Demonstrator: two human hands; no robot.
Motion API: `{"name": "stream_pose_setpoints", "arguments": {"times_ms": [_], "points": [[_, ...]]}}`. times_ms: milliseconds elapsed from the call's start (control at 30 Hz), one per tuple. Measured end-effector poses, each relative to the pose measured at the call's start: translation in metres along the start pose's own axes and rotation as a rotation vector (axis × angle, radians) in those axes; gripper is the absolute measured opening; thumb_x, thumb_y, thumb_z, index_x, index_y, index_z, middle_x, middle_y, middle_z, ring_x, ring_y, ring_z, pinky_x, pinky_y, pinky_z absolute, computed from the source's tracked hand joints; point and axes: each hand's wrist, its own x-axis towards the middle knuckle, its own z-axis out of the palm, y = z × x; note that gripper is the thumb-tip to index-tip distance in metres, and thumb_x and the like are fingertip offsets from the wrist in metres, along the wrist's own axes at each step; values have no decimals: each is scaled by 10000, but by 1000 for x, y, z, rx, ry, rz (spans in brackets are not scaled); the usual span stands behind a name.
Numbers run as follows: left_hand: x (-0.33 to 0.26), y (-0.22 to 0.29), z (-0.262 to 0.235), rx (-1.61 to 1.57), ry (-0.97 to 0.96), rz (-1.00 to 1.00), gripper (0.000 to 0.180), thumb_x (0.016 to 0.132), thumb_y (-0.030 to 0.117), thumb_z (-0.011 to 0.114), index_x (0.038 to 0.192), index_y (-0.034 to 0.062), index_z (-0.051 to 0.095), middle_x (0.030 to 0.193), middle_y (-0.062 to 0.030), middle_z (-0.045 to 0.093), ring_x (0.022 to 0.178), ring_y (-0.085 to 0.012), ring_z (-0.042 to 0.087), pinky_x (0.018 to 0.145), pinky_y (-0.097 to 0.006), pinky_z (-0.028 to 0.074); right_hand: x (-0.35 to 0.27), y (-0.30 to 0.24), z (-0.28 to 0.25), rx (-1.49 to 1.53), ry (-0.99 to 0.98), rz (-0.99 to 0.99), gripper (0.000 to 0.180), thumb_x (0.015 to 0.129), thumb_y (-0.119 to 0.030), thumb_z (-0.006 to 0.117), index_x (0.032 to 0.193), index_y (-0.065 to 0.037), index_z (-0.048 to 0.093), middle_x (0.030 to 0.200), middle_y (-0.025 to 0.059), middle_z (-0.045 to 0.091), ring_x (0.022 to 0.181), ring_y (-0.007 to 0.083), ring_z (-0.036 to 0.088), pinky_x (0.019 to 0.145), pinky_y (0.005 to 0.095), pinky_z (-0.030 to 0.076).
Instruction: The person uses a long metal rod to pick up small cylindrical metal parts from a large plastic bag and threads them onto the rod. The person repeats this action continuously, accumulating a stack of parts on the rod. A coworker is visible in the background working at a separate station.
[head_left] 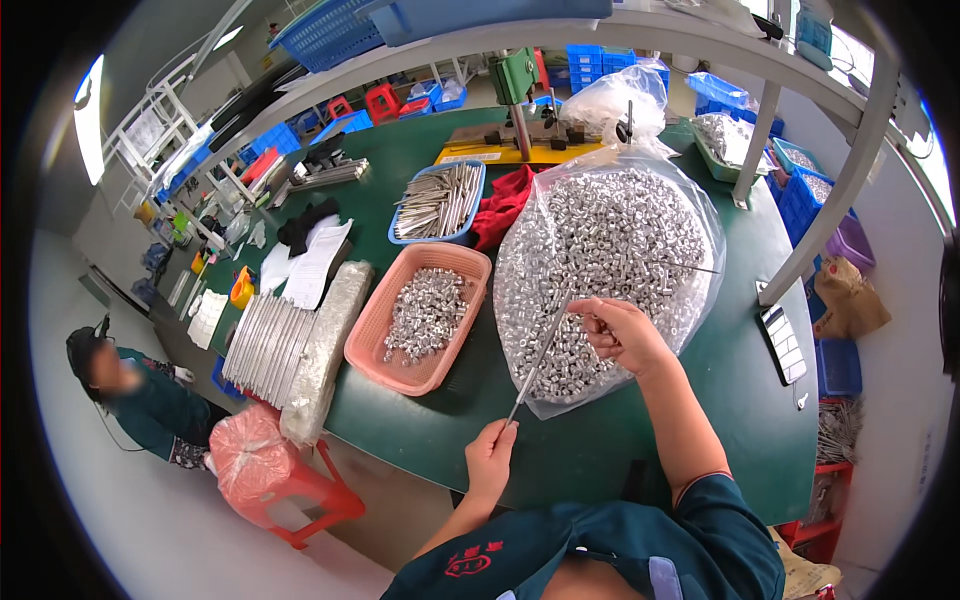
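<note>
My left hand (489,462) is closed around the lower end of a thin metal rod (537,368), held slanting up and away over the near edge of the green table. My right hand (622,334) is at the rod's upper end, fingers bent together in a pinch; whatever small piece they hold is too small to make out. Beneath it spreads a large clear plastic bag (520,262) heaped with small silvery metal sleeves (625,225). To its left, a pink plastic basket (362,348) holds a smaller pile of similar metal sleeves (428,312).
A blue basket (398,236) of metal rods and a red cloth (503,207) lie farther back. Bundled rods (265,348) line the left edge. A green press (513,78) stands behind, under a shelf (680,38). A person (140,400) is beyond a red stool (290,490). A phone (783,345) lies right.
</note>
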Motion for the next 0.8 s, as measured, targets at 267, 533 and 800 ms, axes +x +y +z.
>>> {"name": "stream_pose_setpoints", "arguments": {"times_ms": [267, 533, 800], "points": [[-3, 1, -1, 92, -40, 20, 186, 923, 131, 631, 990, -38, 671, 721, 7, 593, 659, -35, 476, 596, -203, 400, 5, -3, -15, 245, -57, -53, 133, 953, -119, 534, 1027, -21, 586, 726, 5, 497, 514, 44, 336, 423, 183, 243], [-4, -4, -1, 101, -49, 69, 162, 911, 114, 644, 984, -28, 674, 710, 4, 595, 641, -34, 476, 581, -205, 399, 22, 15, -46, 446, -227, -27, 173, 952, -210, 597, 1009, -47, 601, 708, -7, 488, 476, 18, 306, 394, 167, 217], [-3, 5, 1, 125, -55, 115, 150, 899, 105, 660, 977, -22, 672, 677, -6, 568, 601, -43, 463, 550, -209, 389, 19, 11, -42, 359, -179, -14, 140, 929, -174, 629, 946, -36, 615, 651, -16, 505, 474, 26, 324, 389, 173, 221]]}}
